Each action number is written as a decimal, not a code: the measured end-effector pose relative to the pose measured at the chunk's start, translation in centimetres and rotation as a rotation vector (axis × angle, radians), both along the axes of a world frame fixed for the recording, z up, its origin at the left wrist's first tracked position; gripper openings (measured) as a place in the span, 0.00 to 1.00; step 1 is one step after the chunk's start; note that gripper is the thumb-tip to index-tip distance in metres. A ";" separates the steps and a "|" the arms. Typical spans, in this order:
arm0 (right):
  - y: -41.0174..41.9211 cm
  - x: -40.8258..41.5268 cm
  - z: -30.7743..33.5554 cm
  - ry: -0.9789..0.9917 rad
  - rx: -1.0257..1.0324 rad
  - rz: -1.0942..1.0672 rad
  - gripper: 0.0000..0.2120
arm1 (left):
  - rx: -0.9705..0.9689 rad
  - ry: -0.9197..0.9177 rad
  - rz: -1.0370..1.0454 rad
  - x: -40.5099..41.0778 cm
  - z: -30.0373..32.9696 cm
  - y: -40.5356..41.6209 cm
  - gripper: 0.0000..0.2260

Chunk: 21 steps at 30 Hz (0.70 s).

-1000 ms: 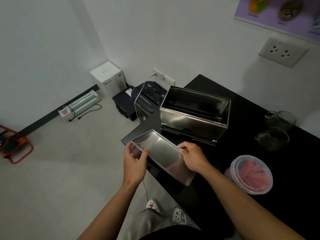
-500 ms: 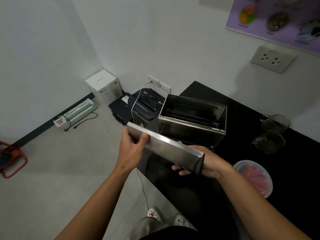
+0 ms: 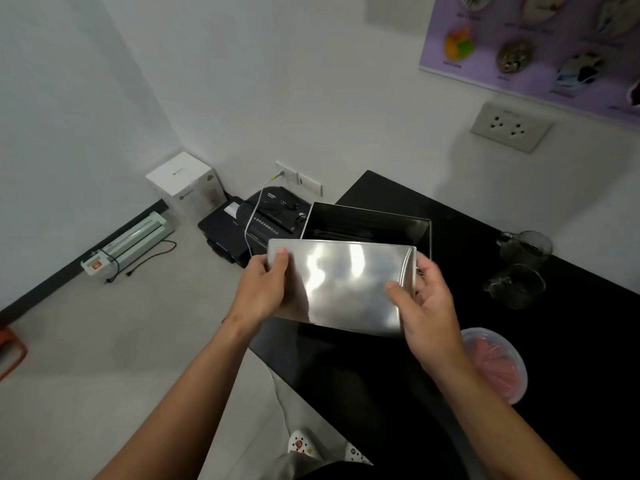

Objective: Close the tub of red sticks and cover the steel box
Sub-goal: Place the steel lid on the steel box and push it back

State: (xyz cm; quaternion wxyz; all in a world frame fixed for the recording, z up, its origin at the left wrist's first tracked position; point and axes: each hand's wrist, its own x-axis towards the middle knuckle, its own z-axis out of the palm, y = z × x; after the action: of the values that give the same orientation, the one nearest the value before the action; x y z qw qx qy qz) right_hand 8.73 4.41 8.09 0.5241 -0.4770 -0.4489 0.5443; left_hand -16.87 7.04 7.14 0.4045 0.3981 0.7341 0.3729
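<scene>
The open rectangular steel box (image 3: 367, 225) stood on the black table (image 3: 571, 341), its dark inside showing only a thin rod, while the round clear plastic tub (image 3: 498, 365) of red sticks sat lidded near the right forearm. No writing was legible. Both hands, left (image 3: 259, 289) and right (image 3: 426, 303), pinched the ends of the shiny flat steel lid (image 3: 343, 282), held in front of the box.

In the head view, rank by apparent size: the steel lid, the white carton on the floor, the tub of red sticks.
1. Shiny flat steel lid, though nearest the camera.
2-3. White cardboard carton and round clear plastic tub of red sticks: too alike, tub partly hidden.
</scene>
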 end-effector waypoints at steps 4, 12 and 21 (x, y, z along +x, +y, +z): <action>2.0 0.3 0.4 -0.043 -0.010 -0.222 0.28 | 0.093 0.017 -0.162 0.6 0.5 0.1 0.07; 6.9 0.1 1.5 -0.181 -0.080 -0.207 0.29 | 0.258 -0.003 -0.054 1.7 1.4 2.8 0.13; 11.5 0.7 1.5 -0.622 -0.107 -0.113 0.36 | 0.169 0.072 -0.071 2.0 1.3 7.3 0.14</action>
State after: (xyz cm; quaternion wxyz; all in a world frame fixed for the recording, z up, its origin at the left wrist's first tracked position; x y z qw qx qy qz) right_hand 9.42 15.90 9.62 0.3653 -0.6715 -0.5312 0.3653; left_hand -14.85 14.37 8.45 0.3557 0.4696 0.6996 0.4044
